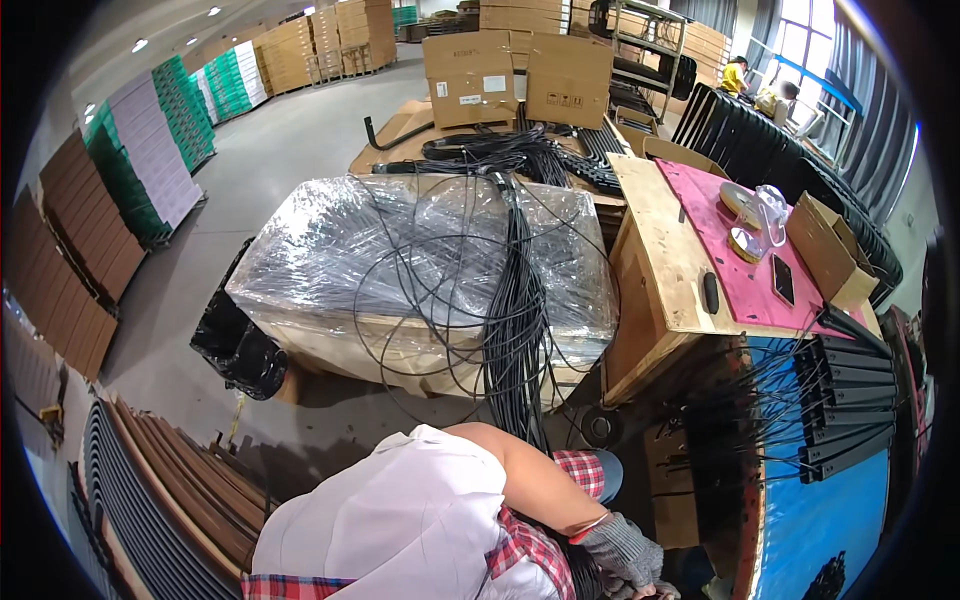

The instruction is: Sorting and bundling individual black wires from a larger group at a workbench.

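My left hand (622, 552), in a grey knitted glove with bare fingertips showing, is low in the picture at the lower edge. Its fingers are curled in, and what they hold is cut off by the edge. Close beside it lies a dark bundle (588, 578), only partly visible. I cannot make out my right hand in the picture. Ahead, a thick bundle of black cables (515, 300) hangs over the front of a load wrapped in clear film (320, 240). Thin loops of cable spread over the wrap to the left.
To the right, a wooden table (640, 240) carries a pink sheet, tape rolls, a phone (783, 280) and an open carton (832, 250). Black bars with cables (845, 410) lie on a blue surface (820, 520). Brown boards (180, 470) stand at left; two cartons (470, 80) stand behind.
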A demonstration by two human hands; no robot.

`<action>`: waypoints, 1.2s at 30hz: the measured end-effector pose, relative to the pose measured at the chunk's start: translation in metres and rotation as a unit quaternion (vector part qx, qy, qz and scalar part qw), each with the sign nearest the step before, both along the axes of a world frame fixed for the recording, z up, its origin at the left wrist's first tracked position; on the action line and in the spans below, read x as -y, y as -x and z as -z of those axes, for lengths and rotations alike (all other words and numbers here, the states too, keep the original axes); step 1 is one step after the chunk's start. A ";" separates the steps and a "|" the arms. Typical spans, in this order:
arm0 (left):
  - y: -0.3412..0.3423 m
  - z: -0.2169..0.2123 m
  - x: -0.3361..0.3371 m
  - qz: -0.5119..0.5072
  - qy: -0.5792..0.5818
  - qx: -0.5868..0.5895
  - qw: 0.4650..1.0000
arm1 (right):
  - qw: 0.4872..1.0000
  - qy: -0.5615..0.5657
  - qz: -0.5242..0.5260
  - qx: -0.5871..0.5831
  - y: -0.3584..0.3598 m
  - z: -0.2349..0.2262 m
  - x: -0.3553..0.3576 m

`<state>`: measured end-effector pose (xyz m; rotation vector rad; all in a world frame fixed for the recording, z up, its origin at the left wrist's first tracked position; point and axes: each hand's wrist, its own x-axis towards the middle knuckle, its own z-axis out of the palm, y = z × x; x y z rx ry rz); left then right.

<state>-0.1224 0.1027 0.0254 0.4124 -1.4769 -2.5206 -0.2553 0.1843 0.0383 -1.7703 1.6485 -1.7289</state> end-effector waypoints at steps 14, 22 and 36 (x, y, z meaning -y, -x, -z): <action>-0.102 -0.057 0.052 -0.021 0.531 0.262 0.805 | 0.955 -0.137 0.110 0.240 0.038 -0.031 0.043; -0.127 -0.061 0.069 -0.173 0.186 0.285 0.925 | 0.938 -0.196 -0.207 0.198 -0.057 -0.014 0.074; -0.138 -0.037 0.056 -0.302 -0.053 0.226 0.925 | 0.930 -0.218 -0.208 0.213 -0.103 0.000 0.112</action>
